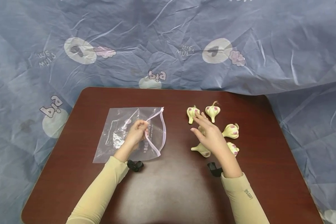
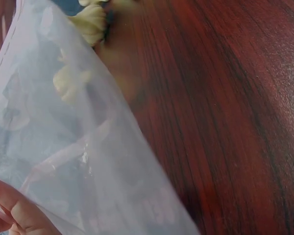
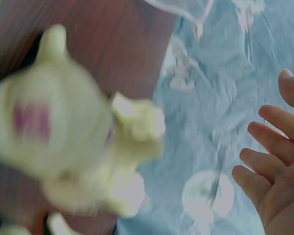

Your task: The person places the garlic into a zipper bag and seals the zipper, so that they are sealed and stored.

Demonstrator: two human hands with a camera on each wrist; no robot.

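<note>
A clear zip bag [image 1: 113, 124] with a pale purple zip edge lies on the left of the table, its mouth parted toward the right. My left hand [image 1: 137, 135] pinches the near side of that mouth; in the left wrist view, curled fingers [image 2: 22, 213] hold the film. Over a group of several pale garlic bulbs [image 1: 212, 112] is my right hand [image 1: 211, 137], fingers extended and thumb apart. It partly hides some bulbs. The right wrist view shows a blurred garlic bulb [image 3: 54, 122] close up, apart from the spread fingers [image 3: 269, 139].
The brown wooden table [image 1: 168, 186] has rounded corners. Behind and beside it hangs a wrinkled blue printed cloth [image 1: 156, 37]. A black wrist-camera mount [image 1: 135, 165] is at the left wrist, another black mount [image 1: 214, 170] at the right.
</note>
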